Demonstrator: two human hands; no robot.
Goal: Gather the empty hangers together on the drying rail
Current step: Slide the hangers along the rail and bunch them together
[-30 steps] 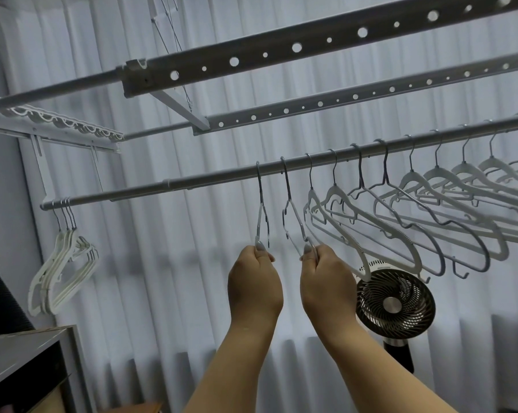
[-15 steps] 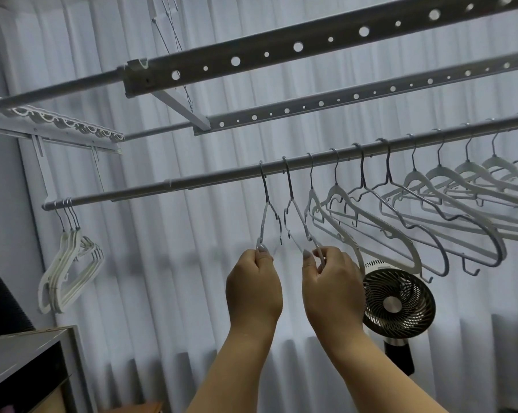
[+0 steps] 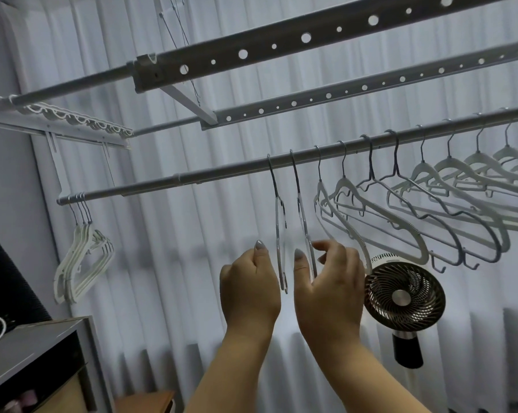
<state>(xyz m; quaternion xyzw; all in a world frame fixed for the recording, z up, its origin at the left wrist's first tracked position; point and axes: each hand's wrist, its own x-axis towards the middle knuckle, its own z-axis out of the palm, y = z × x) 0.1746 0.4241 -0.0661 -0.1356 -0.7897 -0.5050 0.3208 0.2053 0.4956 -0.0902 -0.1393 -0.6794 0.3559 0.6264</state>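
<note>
Two hangers hang edge-on from the drying rail near the frame's centre, long axes running down from their hooks: the left hanger and the right hanger. The left hand, fingers loosely curled, sits just left of the first; whether it touches is unclear. The right hand loosely brackets the second with thumb and fingers. Half a second ago both hands pinched them. A gathered bunch hangs at lower left; spread hangers fill the right above a fan.
</note>
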